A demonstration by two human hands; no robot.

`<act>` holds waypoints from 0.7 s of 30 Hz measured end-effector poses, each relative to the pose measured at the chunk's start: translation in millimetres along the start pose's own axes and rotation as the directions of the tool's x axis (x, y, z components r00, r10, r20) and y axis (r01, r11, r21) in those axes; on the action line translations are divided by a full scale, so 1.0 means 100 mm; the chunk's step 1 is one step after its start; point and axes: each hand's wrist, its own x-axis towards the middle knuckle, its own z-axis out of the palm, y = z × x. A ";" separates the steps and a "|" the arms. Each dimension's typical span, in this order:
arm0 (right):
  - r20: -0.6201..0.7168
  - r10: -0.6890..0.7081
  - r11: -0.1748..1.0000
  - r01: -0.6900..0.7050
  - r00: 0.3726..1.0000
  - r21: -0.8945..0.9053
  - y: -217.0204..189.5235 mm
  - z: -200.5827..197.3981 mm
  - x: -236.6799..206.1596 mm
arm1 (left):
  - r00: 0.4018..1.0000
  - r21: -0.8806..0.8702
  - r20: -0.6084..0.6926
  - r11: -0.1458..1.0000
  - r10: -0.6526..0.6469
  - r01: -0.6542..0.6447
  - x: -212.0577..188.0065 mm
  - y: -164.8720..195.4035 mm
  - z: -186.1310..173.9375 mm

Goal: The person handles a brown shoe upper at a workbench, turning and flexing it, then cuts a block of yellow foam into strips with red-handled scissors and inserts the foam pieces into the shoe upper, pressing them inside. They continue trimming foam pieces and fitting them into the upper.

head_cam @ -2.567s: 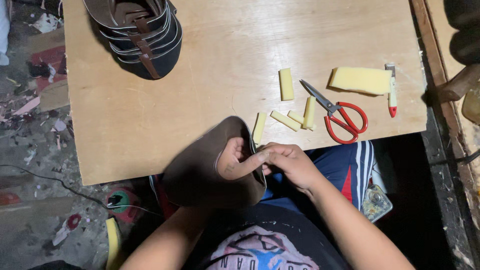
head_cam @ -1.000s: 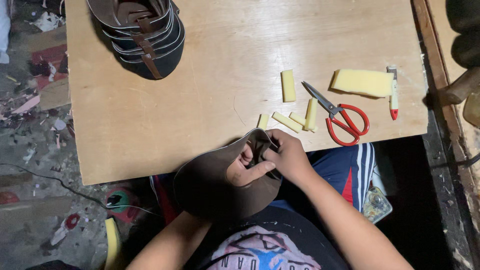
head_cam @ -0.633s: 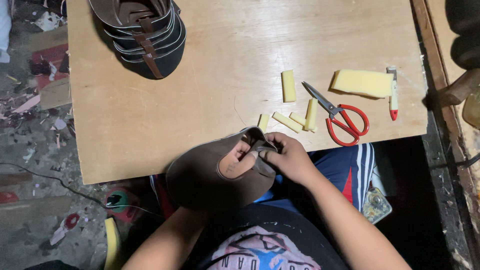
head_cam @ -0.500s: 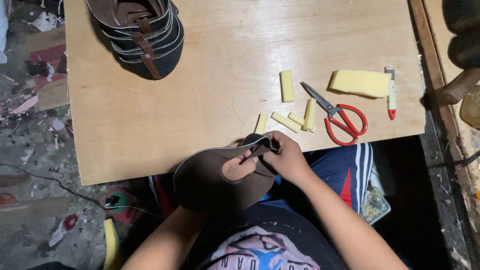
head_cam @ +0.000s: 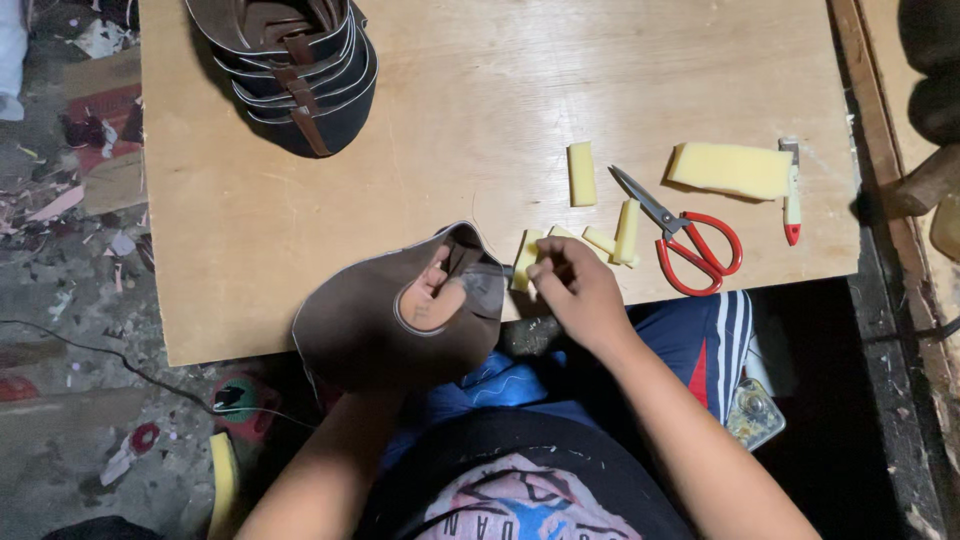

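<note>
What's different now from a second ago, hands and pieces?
The right hand left the brown shoe upper and moved right to the yellow foam strips, fingertips on one. The left hand stays inside the upper. Scissors, foam block and stacked uppers are unmoved.

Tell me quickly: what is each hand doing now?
Left hand: inside the brown shoe upper, holding it.
Right hand: fingers pinching a yellow foam strip.

shirt: black, short-sleeved, with a pink, white and blue printed graphic on the chest
trousers: blue, with white side stripes and a red patch below the table (head_cam: 480,150) edge
arms: bare, no sleeves, no jewellery visible
</note>
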 end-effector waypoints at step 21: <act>0.036 -0.270 0.902 0.266 0.962 -0.339 -0.19 0.21 0.07 | 0.899 -0.678 0.066 0.641 -0.434 0.359 0.23 -0.03 0.20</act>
